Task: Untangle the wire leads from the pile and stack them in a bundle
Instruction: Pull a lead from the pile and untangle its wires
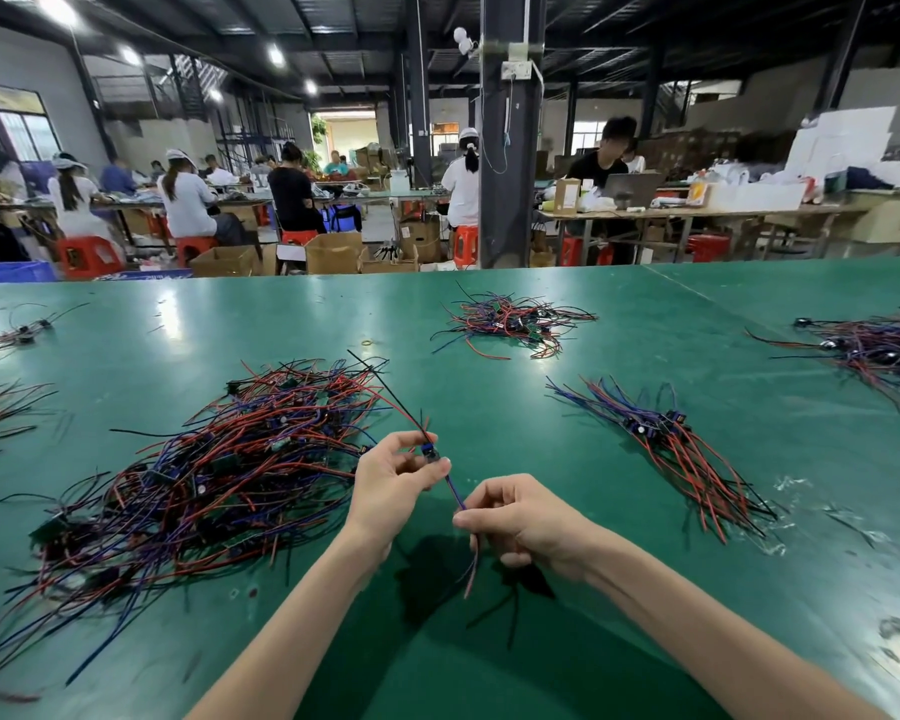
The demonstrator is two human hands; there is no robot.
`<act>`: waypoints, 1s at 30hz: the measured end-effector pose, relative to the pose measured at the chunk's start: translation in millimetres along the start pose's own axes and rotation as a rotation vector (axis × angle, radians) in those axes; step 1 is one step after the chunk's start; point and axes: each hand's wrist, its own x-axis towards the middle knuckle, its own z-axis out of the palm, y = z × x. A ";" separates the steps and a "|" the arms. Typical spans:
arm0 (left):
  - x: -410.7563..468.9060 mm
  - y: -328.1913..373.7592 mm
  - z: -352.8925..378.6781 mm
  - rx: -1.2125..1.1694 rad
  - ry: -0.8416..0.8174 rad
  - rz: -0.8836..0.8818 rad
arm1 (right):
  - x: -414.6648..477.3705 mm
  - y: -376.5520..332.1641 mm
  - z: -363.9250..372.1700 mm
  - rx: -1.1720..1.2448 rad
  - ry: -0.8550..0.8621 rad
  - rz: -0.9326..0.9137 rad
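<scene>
Wire lead (455, 493) held just above the surface (619, 345), close to the right edge of the tangled pile (219, 475). Pinched at its small blue component by the left hand (391, 483), fingers curled, thumb and fingertips closed on the part, right beside the pile. Pinched again on its purple stretch by the right hand (520, 517), a little farther right of the pile and nearer the camera, thumb pressed to forefinger, other fingers curled under. From the left hand, a red and a black strand running up and back over the pile's far right corner. Below the right hand, loose ends hanging, blurred, reddish and purple.

Tangled pile: red, black, blue and purple leads with small dark components, sprawled wide on the green surface.

Well to the right of the pile, a stacked bundle (666, 439), components gathered together, blue ends fanned away from the camera, red and black ends toward it. Beyond the pile, a smaller heap (510, 324). Far right of the pile, at the frame edge, another heap (884, 350). Left of the pile, a few loose leads (17, 332).

Far behind the pile, past the surface's edge, seated people (185, 200), red stools (87, 254), cardboard boxes (333, 252) and a dark pillar (507, 148).
</scene>
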 end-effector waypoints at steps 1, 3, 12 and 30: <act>0.6 0.6 -0.2 -0.012 0.006 -0.011 | 0.1 0.1 0.3 -0.010 0.012 0.003; 0.7 2.2 0.2 -0.064 0.015 -0.048 | 1.0 1.5 0.7 -0.055 0.046 0.002; -5.1 13.3 0.7 -0.308 0.032 -0.174 | -0.2 5.6 4.1 -0.198 0.075 -0.048; 1.8 7.8 -7.4 -0.255 0.116 -0.066 | -9.8 -1.2 6.8 -0.295 -0.057 -0.076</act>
